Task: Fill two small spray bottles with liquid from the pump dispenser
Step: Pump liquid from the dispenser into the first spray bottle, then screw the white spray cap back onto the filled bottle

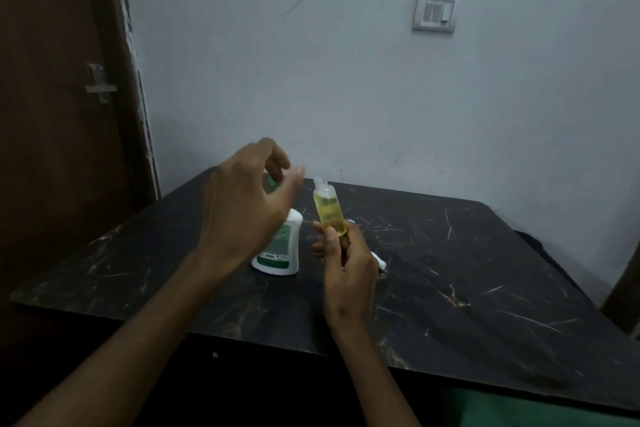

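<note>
Your right hand (341, 255) grips the lower end of a small spray bottle (328, 210), fingers and thumb curled round it, holding it above the dark tabletop (467, 274). The bottle's long axis is near upright, its uncapped neck pointing up and leaning slightly left, with yellow liquid filling most of it. Your left hand (247, 204) hovers just left of it, over the pump dispenser (282, 250), fingers loosely curled; whether they touch the pump head is hidden. The white dispenser stands upright on the tabletop, near the middle.
</note>
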The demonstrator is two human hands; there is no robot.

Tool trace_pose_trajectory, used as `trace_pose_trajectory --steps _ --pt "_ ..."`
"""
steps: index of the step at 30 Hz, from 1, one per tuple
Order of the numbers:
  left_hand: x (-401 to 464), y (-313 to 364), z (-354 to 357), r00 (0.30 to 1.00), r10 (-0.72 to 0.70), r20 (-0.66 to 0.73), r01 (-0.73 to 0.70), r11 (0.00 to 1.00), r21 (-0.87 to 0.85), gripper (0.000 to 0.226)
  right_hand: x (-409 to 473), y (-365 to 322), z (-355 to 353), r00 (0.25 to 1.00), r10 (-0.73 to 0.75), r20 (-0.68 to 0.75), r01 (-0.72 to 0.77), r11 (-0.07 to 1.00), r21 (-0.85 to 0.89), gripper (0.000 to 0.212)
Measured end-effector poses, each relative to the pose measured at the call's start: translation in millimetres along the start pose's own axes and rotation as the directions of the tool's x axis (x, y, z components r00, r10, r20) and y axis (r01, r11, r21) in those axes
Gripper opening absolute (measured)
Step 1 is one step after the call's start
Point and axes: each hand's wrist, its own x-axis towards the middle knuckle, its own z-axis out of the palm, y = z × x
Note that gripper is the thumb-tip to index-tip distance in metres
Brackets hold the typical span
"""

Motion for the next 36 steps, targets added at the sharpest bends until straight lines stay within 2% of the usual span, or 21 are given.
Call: trace_pose_trajectory --steps 3,7,14,17,19,22,25,28,32,36 --pt "-40.9 14.1 6.6 0.986 -0.126 0.108 0.14 0.981 -0.132 0.036 -1.8 -6.3 -4.6 0.999 -0.029 -0.031 0.03 0.999 0.013 0.017" --pt "-55.8 23.4 18.1 0.955 -0.22 0.2 0.262 0.941 -0.213 0.048 -3.8 -16.5 -8.9 1.0 -0.012 -0.025 0.012 1.0 0.006 0.023" --pt "-56.8 31.3 17.9 0.948 -0.241 0.208 0.313 0.822 -0.476 0.008 -34.3 -43.6 -23.1 0.998 0.005 0.069 -0.003 1.0 -0.024 0.024" --pt "-67.8 23.9 21.6 0.923 -0.287 0.258 0.383 0.761 -0.523 0.008 -47.6 -47.1 -27.3 0.983 0.031 0.181 -0.022 0.998 -0.055 0.023" --pt "-76.2 20.1 21.8 0.908 -0.318 0.274 0.419 0.721 -0.552 0.011 -50.7 -46.7 -41.6 0.963 0.035 0.269 0.006 0.988 -0.152 0.021" --pt "-88.2 11.4 22.0 0.893 -0.336 0.3 0.449 0.725 -0.522 0.013 -42.1 -42.6 -80.4 0.966 0.055 0.253 0.042 0.93 -0.364 0.038" --pt "-100.9 5.4 30.9 0.856 -0.375 0.356 0.512 0.713 -0.479 0.016 -3.5 -24.1 -115.8 0.986 0.082 0.147 0.011 0.841 -0.541 0.026" --pt "-111.5 11.6 45.7 0.834 -0.381 0.398 0.541 0.705 -0.459 0.02 41.5 11.5 -125.9 0.967 0.179 0.182 -0.012 0.746 -0.666 0.027" --pt "-120.1 15.5 65.1 0.813 -0.398 0.425 0.567 0.707 -0.422 0.021 70.2 49.7 -110.4 0.921 0.273 0.278 0.007 0.702 -0.712 0.028" --pt "-121.9 19.8 68.6 0.784 -0.425 0.452 0.6 0.704 -0.38 0.024 76.2 65.5 -93.9 0.883 0.327 0.337 0.027 0.68 -0.733 0.014"
